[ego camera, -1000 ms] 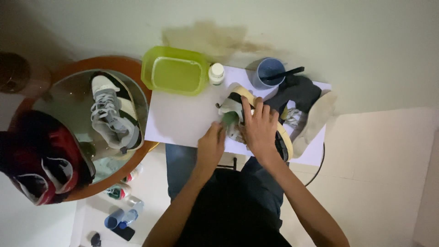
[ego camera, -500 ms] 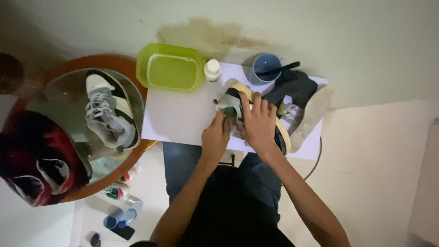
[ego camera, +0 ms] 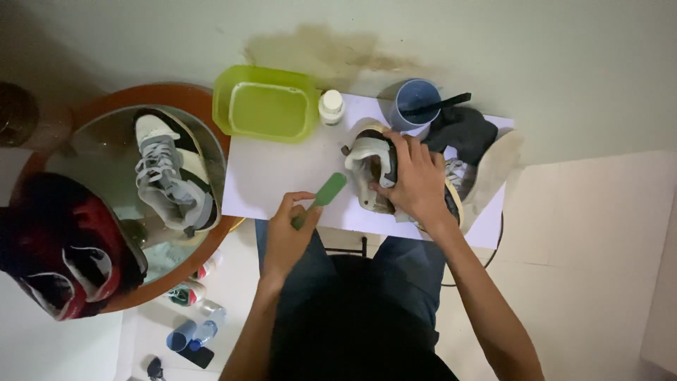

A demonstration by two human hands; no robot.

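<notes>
Shoe [ego camera: 374, 173], light and pliable, gripped at its upper by right hand [ego camera: 416, 180]; left hand [ego camera: 290, 229] pinches green brush [ego camera: 324, 194].

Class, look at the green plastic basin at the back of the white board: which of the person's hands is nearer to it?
Left. The left hand, holding a green brush, is just below the green plastic basin. The right hand grips a shoe farther to the right.

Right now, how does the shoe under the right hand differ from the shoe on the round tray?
The held shoe lies on the white board, gripped by the right hand; the tray shoe rests untouched on the round tray. The tray shoe's grey laces show; the held shoe's are hidden. Both have white parts.
</notes>
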